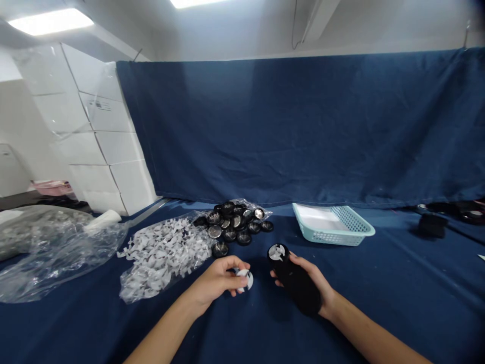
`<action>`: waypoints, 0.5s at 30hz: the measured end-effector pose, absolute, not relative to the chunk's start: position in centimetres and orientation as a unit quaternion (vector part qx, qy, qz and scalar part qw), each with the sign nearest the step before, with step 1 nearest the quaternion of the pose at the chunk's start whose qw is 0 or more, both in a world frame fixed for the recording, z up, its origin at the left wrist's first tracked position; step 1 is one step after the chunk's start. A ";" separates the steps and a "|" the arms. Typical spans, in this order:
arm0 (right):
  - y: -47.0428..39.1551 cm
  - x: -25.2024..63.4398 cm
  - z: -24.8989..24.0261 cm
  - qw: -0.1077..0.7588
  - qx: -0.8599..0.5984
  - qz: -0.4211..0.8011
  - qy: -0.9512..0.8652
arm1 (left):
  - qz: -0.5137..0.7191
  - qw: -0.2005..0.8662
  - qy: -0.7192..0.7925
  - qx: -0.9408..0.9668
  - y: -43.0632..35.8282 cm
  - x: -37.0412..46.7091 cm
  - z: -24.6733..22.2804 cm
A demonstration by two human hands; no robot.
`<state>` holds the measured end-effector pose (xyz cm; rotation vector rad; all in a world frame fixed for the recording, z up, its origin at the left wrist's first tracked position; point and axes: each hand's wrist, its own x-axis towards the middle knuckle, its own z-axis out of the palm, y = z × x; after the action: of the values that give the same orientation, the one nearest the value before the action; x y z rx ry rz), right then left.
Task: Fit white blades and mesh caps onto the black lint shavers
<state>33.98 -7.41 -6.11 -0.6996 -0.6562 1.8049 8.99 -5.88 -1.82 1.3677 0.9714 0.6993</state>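
Observation:
Between the thumb and fingers of my left hand [223, 280] is a small round white plastic piece [248, 279]. My right hand [316, 280] is wrapped round a long black device [299, 285] with a round end. A white clip-like piece [277, 252] sits in that round end, which points up and to the left. The two hands are apart, low over the blue cloth. Beyond my left hand lies a pile of round black caps [229, 234], some with shiny faces. Left of it, many white plastic pieces [159, 255] are heaped on a clear bag.
A pale green basket [333, 236] with a white sheet inside stands at the back right. Clear plastic bags [64, 253] lie at the far left. White boxes [109, 149] are stacked behind them. A blue curtain [295, 131] closes off the back. Dark items [432, 225] lie far right.

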 end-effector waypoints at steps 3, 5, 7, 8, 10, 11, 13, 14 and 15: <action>-7.4 34.0 -6.2 0.520 -0.296 0.754 -0.271 | 0.293 0.620 0.411 0.601 -5.7 9.0 -2.1; -7.4 34.0 -6.2 0.520 -0.298 0.754 -0.271 | 0.288 0.620 0.409 0.605 -5.7 9.0 -2.2; -7.4 34.0 -6.2 0.520 -0.297 0.753 -0.273 | 0.285 0.619 0.408 0.608 -5.7 9.0 -2.3; -7.4 34.0 -6.2 0.520 -0.297 0.753 -0.273 | 0.286 0.619 0.407 0.608 -5.7 9.1 -2.3; -7.3 34.0 -6.3 0.517 -0.299 0.754 -0.274 | 0.293 0.617 0.407 0.607 -5.7 9.1 -2.4; -7.3 34.0 -6.3 0.516 -0.300 0.753 -0.275 | 0.295 0.615 0.408 0.607 -5.7 9.1 -2.5; -7.3 34.0 -6.3 0.516 -0.302 0.752 -0.275 | 0.297 0.613 0.411 0.606 -5.6 9.0 -2.5; -7.2 34.0 -6.3 0.517 -0.301 0.752 -0.276 | 0.295 0.613 0.414 0.605 -5.6 9.0 -2.5; -7.2 34.1 -6.4 0.517 -0.299 0.753 -0.277 | 0.294 0.614 0.415 0.604 -5.6 8.9 -2.5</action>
<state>34.06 -7.21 -6.38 -0.7183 -0.6648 1.8071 8.95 -5.60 -2.54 1.3920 0.9574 0.6770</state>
